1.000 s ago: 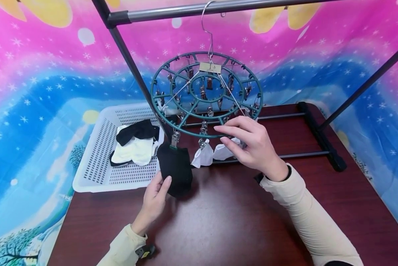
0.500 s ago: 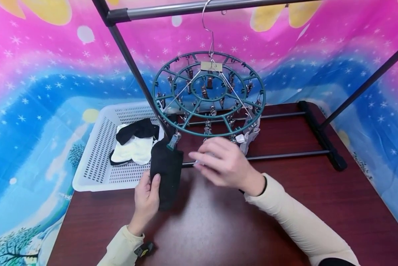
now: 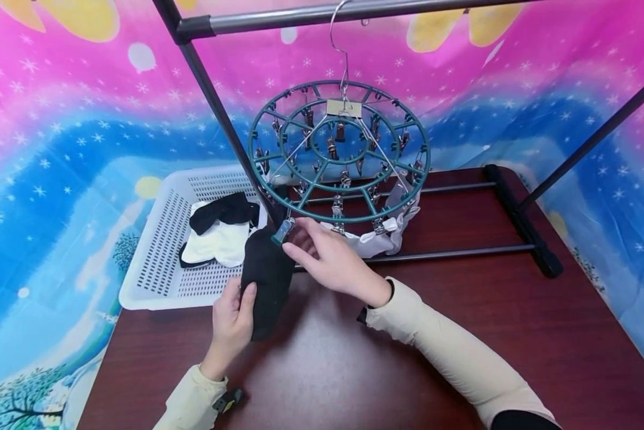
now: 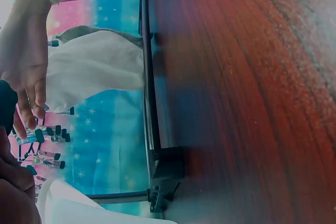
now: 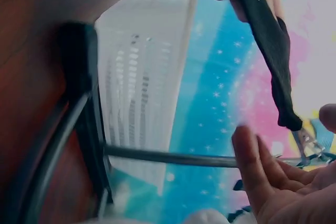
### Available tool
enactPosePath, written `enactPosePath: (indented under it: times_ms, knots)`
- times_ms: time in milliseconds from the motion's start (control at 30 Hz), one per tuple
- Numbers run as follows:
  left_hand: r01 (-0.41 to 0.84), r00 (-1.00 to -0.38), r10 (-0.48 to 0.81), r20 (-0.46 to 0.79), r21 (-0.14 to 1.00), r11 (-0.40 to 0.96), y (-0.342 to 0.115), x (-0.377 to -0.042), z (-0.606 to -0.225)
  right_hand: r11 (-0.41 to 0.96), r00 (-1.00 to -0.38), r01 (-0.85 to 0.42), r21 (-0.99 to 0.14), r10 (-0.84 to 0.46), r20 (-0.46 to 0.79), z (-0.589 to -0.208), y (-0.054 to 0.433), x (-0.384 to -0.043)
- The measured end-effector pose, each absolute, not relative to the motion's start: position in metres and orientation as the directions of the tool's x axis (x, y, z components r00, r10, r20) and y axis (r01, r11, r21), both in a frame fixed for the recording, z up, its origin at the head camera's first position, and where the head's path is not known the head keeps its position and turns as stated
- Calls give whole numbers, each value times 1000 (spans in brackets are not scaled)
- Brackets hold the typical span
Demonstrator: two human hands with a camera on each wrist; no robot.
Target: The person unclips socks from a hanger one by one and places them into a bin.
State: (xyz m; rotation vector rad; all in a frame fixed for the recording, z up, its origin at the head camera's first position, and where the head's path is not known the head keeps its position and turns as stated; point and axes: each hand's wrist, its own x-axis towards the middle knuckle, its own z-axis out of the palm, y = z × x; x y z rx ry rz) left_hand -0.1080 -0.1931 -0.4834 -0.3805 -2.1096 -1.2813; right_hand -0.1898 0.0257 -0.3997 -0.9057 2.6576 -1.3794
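Note:
A black sock (image 3: 268, 292) hangs tilted from a metal clip (image 3: 284, 230) at the front left of the round green clip hanger (image 3: 324, 218). My left hand (image 3: 233, 319) pinches the sock's left side between thumb and fingers. Beside the clip, my right hand (image 3: 337, 263) has its thumb and fingers spread; in the right wrist view, the fingers of this hand (image 5: 273, 190) stand apart from the sock (image 5: 270, 61). White socks (image 3: 373, 243) hang from clips at the hanger's front right, partly hidden behind the right hand.
A white perforated basket (image 3: 144, 280) stands at the left on the dark wooden table (image 3: 451, 346), with black and white socks (image 3: 220, 236) in it. The hanger hooks onto a metal rack bar (image 3: 279, 19). Rack legs and a lower bar (image 3: 462, 253) stand behind.
My right hand has moved left and down from the hanger's front right to beside the black sock's clip. The left hand, still holding the sock, has shifted slightly left and down.

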Motion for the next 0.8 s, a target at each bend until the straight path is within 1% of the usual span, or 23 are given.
enactPosePath:
  times_ms: [133,200,267,367,433,567,800]
  knots:
    - [554,-754,-55,655,678,483,-195,-108,-485,341,-835,-392,-855,-521,176,-398,20,-200]
    - [560,-754,-45,656,677,477,-195,-108,-485,324,-845,-341,-882,-516,138,-395,18,-202]
    - [563,-757,-34,653,678,473,-195,-108,-484,345,-868,-273,-898,-491,75,-394,17,-204]
    - [564,-758,-25,652,674,476,-196,-108,-483,411,-906,-187,-892,-423,-5,-392,16,-205]
    - [567,-755,-23,655,671,478,-196,-107,-482,430,-921,-143,-891,-387,-39,-390,16,-205]
    - [573,-749,-22,662,664,481,-198,-107,-481,437,-931,-114,-892,-361,-57,-389,18,-206]
    - [558,-779,-8,627,698,449,-199,-106,-479,448,-934,-106,-888,-351,-66,-390,19,-207]
